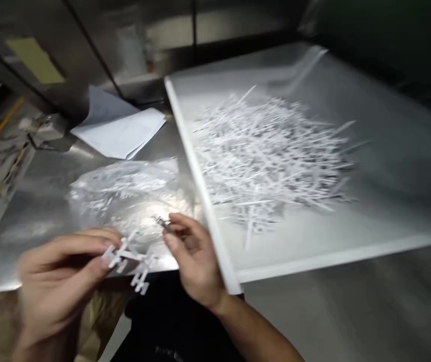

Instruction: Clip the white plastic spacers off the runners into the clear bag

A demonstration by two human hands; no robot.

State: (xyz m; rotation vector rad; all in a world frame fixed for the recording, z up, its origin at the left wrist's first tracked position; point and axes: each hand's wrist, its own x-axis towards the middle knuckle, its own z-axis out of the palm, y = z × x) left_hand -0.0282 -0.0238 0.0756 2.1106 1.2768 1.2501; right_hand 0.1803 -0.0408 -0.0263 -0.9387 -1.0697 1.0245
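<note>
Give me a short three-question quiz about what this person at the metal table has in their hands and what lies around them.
1. True or false: the left hand holds a white branched plastic piece.
2. Where does the big pile of white plastic strips lie? A) on the white tray B) inside the clear plastic bag C) on the folded white paper
3. What does the right hand pinch in its grip?

Key
1. True.
2. A.
3. A small thin dark tool, held over the bag; the blur hides what kind.
</note>
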